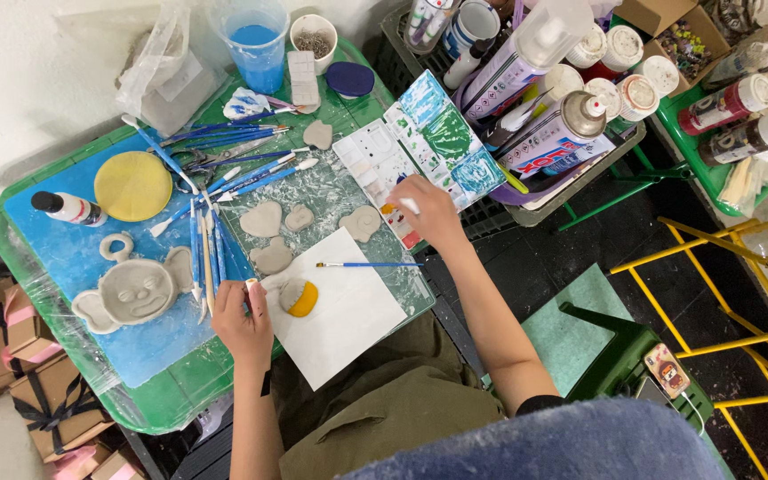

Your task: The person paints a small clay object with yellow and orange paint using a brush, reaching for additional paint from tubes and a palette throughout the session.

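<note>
My left hand point(242, 322) rests on the left edge of a white sheet of paper point(340, 311), fingers curled on a small pale object I cannot identify. A small clay piece, partly painted yellow point(298, 298), lies on the paper just right of that hand. My right hand point(426, 212) reaches over the paint palette point(420, 147) and pinches a small white tube. A thin blue-handled brush point(366, 264) lies across the paper's top edge, held by neither hand.
A green tray table point(180, 378) holds a grey clay elephant face point(135, 292), small clay hearts point(262, 219), a yellow disc point(132, 186), several blue brushes point(224, 164) and a blue water cup point(257, 40). Spray cans point(553, 133) fill a crate at right. A phone point(667, 370) lies on a green stool.
</note>
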